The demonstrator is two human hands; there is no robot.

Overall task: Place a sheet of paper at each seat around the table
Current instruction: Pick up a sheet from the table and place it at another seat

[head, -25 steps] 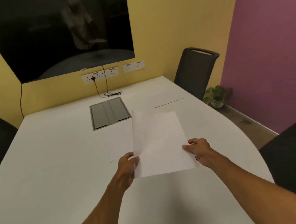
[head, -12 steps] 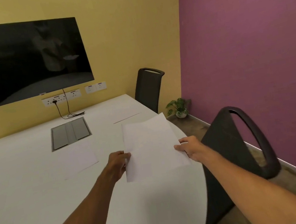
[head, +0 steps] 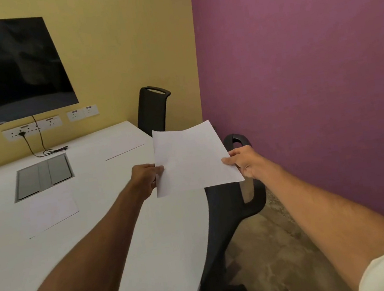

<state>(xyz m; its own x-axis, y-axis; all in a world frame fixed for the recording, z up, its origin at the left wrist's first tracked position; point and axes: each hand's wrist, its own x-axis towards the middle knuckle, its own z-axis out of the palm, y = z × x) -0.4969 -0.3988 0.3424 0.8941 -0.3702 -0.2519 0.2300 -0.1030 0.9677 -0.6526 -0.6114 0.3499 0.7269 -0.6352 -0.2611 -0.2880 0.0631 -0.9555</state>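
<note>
I hold a white sheet of paper (head: 191,157) in the air over the right edge of the white table (head: 128,229). My left hand (head: 147,177) pinches its left edge and my right hand (head: 244,162) grips its lower right edge. Another sheet (head: 50,213) lies flat on the table to the left. A further sheet (head: 121,146) lies near the far right side. A black chair (head: 231,214) stands at the table's right edge, below the held sheet. A second black chair (head: 152,111) stands at the far corner.
A grey cable hatch (head: 43,176) is set into the table top. A dark screen (head: 0,71) hangs on the yellow wall above sockets (head: 31,128) with a cable plugged in. The purple wall (head: 313,77) runs close along the right, leaving a narrow floor strip.
My view has swung right along the table. The held sheet has moved right with both hands and now hangs over the table's right edge above the near chair.
</note>
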